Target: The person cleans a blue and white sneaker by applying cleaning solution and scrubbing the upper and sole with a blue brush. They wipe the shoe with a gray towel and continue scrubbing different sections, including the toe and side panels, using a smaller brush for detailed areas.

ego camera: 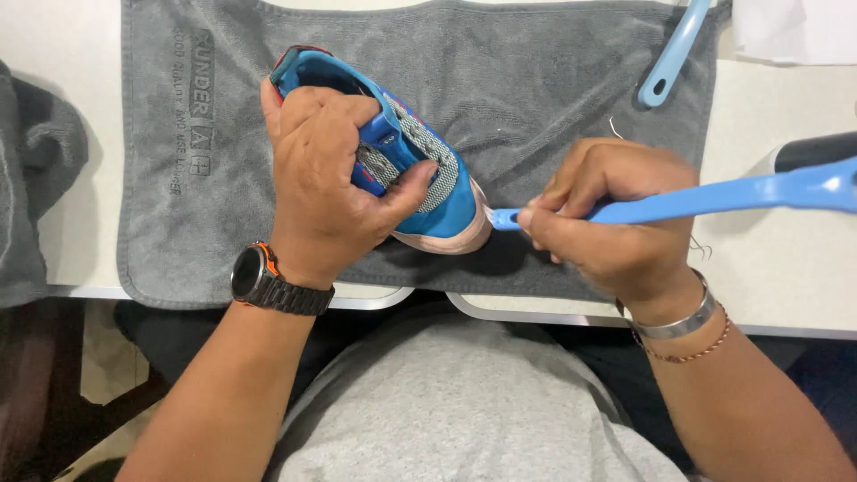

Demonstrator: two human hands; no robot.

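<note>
Starting at the left edge, a dark grey cloth [36, 170] lay bunched on the white table [786, 277], just beside a flat grey towel [553, 80] printed with lettering. The left hand [326, 192], a black wristwatch [259, 281] on its wrist, was clenched around a small blue sneaker [437, 192], fingers over the collar and thumb pressed on the grey mesh tongue; the shoe sat tilted above the towel, its pale toe toward the right. The right hand [607, 223], wearing a silver bangle [683, 321] and a thin beaded bracelet [696, 353], gripped a blue brush [714, 196] near its head, the tip touching the shoe's toe. A second light-blue handle [671, 55] lay on the towel's upper right corner, and a dark cylindrical object [817, 150] sat at the right edge.
</note>
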